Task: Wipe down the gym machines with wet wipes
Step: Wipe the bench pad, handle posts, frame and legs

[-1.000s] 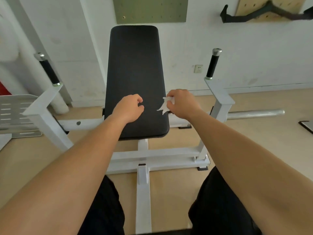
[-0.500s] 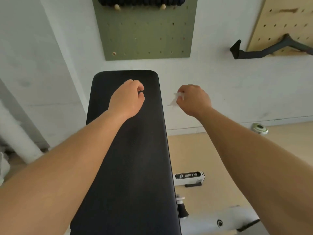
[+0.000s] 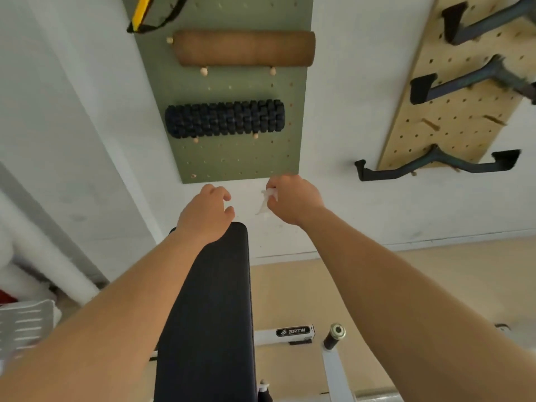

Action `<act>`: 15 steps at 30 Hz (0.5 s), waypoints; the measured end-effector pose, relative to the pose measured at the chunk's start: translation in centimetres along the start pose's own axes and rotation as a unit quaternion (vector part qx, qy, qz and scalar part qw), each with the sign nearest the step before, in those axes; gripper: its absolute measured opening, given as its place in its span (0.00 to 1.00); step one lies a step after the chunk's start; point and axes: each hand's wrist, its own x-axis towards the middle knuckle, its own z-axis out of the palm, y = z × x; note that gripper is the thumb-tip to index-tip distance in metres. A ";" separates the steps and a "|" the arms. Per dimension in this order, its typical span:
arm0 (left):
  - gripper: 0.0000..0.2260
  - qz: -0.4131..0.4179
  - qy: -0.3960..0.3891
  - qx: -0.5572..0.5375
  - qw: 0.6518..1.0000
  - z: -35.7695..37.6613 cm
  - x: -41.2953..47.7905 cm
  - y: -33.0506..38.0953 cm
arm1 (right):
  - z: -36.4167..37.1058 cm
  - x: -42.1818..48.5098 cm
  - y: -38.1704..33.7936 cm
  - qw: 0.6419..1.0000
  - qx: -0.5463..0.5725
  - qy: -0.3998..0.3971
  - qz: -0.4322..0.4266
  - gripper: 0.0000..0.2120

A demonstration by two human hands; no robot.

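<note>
A black padded bench pad (image 3: 211, 309) on a white machine frame (image 3: 293, 333) runs up the middle of the view. My left hand (image 3: 204, 217) hovers over the pad's far end with its fingers loosely curled and nothing in it. My right hand (image 3: 293, 200) is raised to the right of that end, off the pad, and pinches a crumpled white wet wipe (image 3: 265, 203) that hangs down from its fingers. Both forearms reach in from the bottom corners.
On the wall ahead hangs a green pegboard (image 3: 232, 161) with a black ridged roller (image 3: 224, 118) and a brown roller (image 3: 245, 49). A wooden pegboard (image 3: 452, 111) at the right carries dark handle bars. A black grip post (image 3: 333, 339) stands at lower right, a grey perforated plate (image 3: 26, 323) at lower left.
Both hands have travelled from the near part of the pad to its far end, and the view has tilted up toward the wall. The wipe stays in my right hand.
</note>
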 end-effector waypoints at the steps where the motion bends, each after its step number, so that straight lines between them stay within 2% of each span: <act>1: 0.13 -0.011 0.001 -0.005 1.000 -1.5 -0.4 1.3 | -1.9 -0.1 -0.1 1.000 -0.001 -0.008 -0.010 0.12; 6: 0.13 -0.047 -0.030 0.001 0.998 -5.1 -3.9 5.4 | -6.4 -1.0 -0.3 0.997 -0.017 -0.047 -0.066 0.12; 15: 0.16 -0.112 -0.087 0.017 0.990 -3.9 -9.5 4.8 | -3.7 -4.1 -0.2 0.990 -0.004 -0.122 -0.071 0.14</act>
